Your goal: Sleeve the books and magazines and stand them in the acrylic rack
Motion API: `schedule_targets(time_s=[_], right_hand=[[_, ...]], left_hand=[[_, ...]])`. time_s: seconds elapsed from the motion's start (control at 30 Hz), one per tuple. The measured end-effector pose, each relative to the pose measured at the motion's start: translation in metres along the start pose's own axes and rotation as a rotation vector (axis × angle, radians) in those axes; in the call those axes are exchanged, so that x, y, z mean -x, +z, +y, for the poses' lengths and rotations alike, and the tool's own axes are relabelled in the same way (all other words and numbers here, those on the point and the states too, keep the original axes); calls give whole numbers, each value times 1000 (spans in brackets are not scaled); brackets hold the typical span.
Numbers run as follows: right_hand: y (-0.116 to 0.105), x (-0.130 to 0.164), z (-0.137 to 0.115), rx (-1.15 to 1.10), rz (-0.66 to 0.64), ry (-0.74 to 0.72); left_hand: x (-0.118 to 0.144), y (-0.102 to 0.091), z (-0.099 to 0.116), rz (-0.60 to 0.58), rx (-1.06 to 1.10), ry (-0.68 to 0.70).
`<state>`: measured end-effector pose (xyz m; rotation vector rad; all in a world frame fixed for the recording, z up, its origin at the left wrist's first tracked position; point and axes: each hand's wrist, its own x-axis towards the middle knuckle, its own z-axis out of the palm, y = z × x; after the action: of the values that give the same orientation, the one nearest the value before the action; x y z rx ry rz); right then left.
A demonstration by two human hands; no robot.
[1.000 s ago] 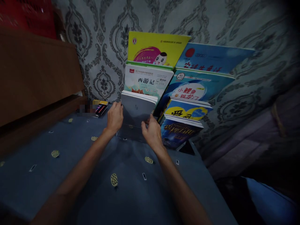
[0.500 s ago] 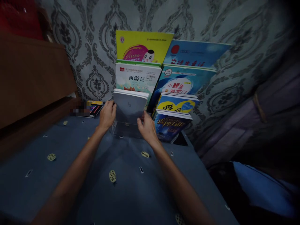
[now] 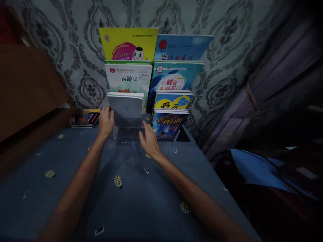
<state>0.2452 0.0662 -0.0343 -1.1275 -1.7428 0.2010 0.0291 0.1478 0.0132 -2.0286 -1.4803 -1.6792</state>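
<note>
A grey-covered notebook (image 3: 124, 107) stands upright in the front tier of a clear book stand (image 3: 128, 134), with more pale-edged books or notebooks right behind it. At its left edge is my left hand (image 3: 106, 121), fingers loosely bent and thumb apart, not wrapped round it; whether the fingertips touch is hard to see. My right hand (image 3: 149, 139) is open at the stand's right front, thumb and fingers spread, just off the notebook. Behind the notebook rise a white book (image 3: 130, 75) and a yellow book (image 3: 128, 37). To the right, a dark blue book (image 3: 170, 122) fronts another column.
Above the dark blue book stand a yellow-and-blue book (image 3: 174, 100), a teal book (image 3: 178, 75) and a light blue book (image 3: 185, 45). Small books (image 3: 93, 118) lie at the left by a brown wooden panel (image 3: 30, 87). Patterned wallpaper (image 3: 93, 87) and a purple curtain (image 3: 234, 111) border the blue tablecloth (image 3: 131, 205).
My right hand has come away from the notebook's right edge and its fingers have spread. My left hand stays by the left edge. The view has shifted, moving the books leftward in the picture.
</note>
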Motion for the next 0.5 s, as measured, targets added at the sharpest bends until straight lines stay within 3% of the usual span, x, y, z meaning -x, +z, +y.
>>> schedule_targets(time_s=[0.27,0.5], right_hand=[[16,-52,4,-20,94,94],[29,-61,11,-21,141,84]], left_hand=[[15,12,4,54,-3,-81],[16,17,11,67,-1,-152]])
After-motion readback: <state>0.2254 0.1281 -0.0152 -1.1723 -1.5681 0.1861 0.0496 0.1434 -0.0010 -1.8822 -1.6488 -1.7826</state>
